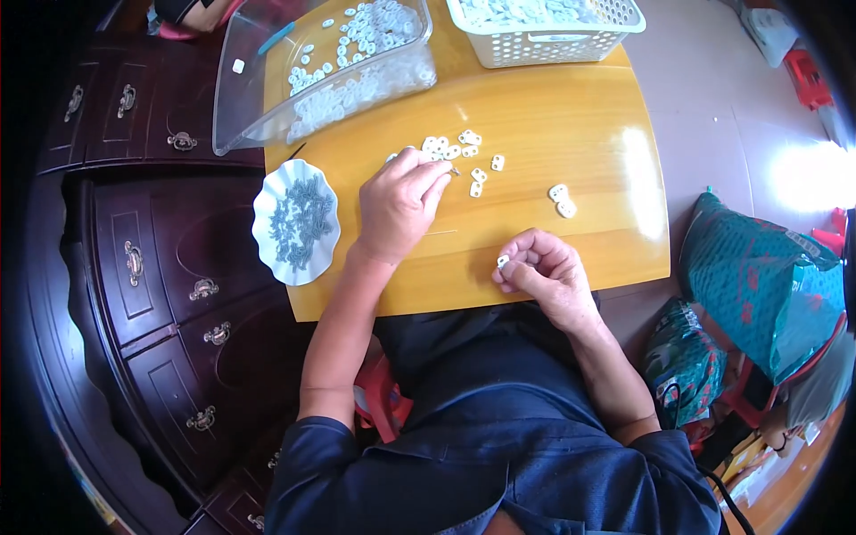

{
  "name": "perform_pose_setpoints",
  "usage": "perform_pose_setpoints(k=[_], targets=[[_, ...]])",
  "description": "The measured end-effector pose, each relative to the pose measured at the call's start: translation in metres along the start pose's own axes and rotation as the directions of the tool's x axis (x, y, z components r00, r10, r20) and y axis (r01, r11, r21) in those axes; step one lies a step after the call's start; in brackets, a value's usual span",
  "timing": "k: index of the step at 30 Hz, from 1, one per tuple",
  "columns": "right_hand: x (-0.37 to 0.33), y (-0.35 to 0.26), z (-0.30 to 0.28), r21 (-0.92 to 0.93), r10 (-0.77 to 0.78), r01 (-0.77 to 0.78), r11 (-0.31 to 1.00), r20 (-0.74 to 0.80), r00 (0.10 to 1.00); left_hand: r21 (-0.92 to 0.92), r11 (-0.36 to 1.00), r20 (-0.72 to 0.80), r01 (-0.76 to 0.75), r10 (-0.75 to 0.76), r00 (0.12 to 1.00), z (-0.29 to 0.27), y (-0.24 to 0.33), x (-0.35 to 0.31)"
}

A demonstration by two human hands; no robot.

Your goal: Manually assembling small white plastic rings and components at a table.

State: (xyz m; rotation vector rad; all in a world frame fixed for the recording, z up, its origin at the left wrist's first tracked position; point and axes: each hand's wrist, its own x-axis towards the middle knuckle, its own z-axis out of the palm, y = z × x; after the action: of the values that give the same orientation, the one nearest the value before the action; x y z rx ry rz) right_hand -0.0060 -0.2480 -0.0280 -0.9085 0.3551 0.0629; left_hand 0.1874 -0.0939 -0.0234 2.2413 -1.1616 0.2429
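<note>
My left hand rests on the yellow wooden table, its fingertips pinched on something small at the edge of a cluster of small white plastic pieces. Whether it grips a piece I cannot tell. My right hand is near the table's front edge, fingers curled around one small white piece. Two more white pieces lie apart to the right.
A scalloped white dish of small grey metal parts sits at the table's left edge. A clear plastic tub and a white lattice basket hold white pieces at the back. Dark wooden drawers stand left; green bags right.
</note>
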Motion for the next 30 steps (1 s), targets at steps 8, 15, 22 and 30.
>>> perform_pose_setpoints(k=[8, 15, 22, 30], targets=[[-0.003, -0.003, -0.001, -0.037, 0.056, -0.056, 0.998, 0.015, 0.998, 0.057, 0.991, 0.128, -0.12, 0.112, 0.985, 0.001, 0.0, 0.012], [0.0, -0.003, -0.001, -0.028, 0.038, -0.038, 0.999, 0.024, 0.999, 0.116, 0.981, 0.197, -0.158, 0.133, 0.971, 0.0, 0.003, 0.018], [0.001, 0.0, 0.001, -0.074, -0.04, 0.039, 0.996, -0.009, 0.999, -0.138, 0.989, 0.237, -0.053, 0.085, 0.968, -0.036, 0.067, 0.001], [-0.006, 0.003, 0.002, -0.035, 0.027, -0.027, 0.999, 0.002, 1.0, -0.092, 0.969, 0.236, -0.227, 0.243, 0.941, -0.049, 0.089, -0.02]])
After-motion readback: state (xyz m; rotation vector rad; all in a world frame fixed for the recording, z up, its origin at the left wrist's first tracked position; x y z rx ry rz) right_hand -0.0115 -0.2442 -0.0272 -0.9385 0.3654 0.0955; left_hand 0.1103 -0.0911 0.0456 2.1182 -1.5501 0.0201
